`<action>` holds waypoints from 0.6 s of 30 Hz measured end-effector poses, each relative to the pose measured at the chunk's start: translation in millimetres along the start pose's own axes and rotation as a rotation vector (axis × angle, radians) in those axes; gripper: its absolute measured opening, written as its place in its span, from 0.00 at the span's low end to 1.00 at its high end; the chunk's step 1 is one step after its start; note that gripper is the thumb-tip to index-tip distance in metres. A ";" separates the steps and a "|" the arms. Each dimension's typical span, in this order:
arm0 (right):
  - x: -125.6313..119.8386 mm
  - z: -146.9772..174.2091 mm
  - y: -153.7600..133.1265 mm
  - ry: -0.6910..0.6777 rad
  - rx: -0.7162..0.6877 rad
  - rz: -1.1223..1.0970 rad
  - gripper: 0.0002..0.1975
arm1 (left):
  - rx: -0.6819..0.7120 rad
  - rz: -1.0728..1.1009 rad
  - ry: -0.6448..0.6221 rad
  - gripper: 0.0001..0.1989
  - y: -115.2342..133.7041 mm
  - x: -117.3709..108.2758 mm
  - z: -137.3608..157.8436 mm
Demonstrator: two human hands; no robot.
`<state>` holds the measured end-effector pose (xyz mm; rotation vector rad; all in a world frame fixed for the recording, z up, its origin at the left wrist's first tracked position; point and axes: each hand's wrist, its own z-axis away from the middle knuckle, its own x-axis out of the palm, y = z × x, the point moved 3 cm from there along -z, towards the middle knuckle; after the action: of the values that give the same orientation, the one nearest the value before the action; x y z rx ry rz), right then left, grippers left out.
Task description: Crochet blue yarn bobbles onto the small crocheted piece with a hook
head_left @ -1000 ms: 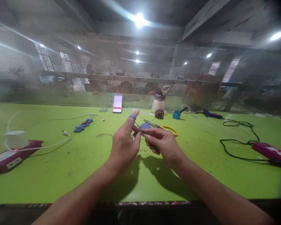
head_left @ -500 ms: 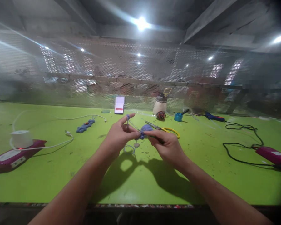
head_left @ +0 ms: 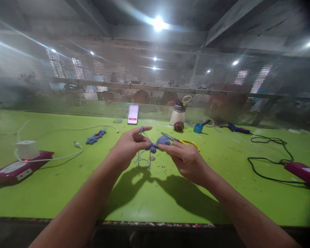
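Observation:
My left hand [head_left: 130,144] pinches a small blue-purple crochet piece [head_left: 153,149] between thumb and fingers. Its raised index finger has blue yarn [head_left: 142,129] looped around it, and a loose tail curls below. My right hand [head_left: 187,156] is closed, fingertips at the right side of the piece, around what appears to be a crochet hook, mostly hidden by the fingers. Just behind the piece rests a ball of blue yarn [head_left: 163,140]. Yellow-handled scissors [head_left: 188,142] lie beyond my right hand, partly covered by it.
On the green table [head_left: 150,203], a finished-looking blue crochet strip [head_left: 96,137] lies left. Behind stand a phone [head_left: 133,114], a bottle [head_left: 178,115], a dark multicoloured ball [head_left: 179,126] and a blue tape roll [head_left: 198,128]. Power strips [head_left: 22,168] with cables sit at both sides.
Both hands have drawn slightly apart at the piece, so more of its rounded blue part hangs visible between them. The view has shifted a little.

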<state>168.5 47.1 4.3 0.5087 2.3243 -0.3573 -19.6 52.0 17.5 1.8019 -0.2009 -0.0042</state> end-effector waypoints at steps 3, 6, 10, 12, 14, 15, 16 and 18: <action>-0.6 -0.5 -1.2 0.033 0.058 -0.197 0.17 | -0.020 -0.009 -0.007 0.27 -2.7 1.1 -0.2; 1.7 0.0 1.6 0.041 0.210 -0.431 0.14 | -0.067 -0.026 -0.039 0.19 -7.1 4.1 0.2; 7.9 1.9 9.8 0.037 0.514 -0.765 0.14 | -0.094 -0.039 -0.115 0.14 -11.5 8.1 1.3; 10.2 2.4 12.3 0.053 0.623 -0.923 0.15 | -0.087 -0.013 -0.154 0.16 -11.2 9.6 2.4; 12.0 2.7 13.5 0.064 0.706 -1.041 0.16 | -0.070 0.021 -0.191 0.20 -9.0 10.9 3.9; 12.7 2.9 13.7 0.063 0.739 -1.084 0.17 | -0.062 0.034 -0.206 0.21 -7.5 11.4 4.8; 13.2 3.1 13.6 0.061 0.764 -1.116 0.17 | -0.056 0.043 -0.221 0.22 -6.0 11.9 5.7; 13.3 3.1 13.0 0.057 0.791 -1.153 0.17 | -0.053 0.049 -0.250 0.23 -3.9 12.8 7.3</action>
<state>167.5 60.8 -8.7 -0.5680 2.2195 -1.8254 -7.3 44.1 13.3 1.7401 -0.4198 -0.1988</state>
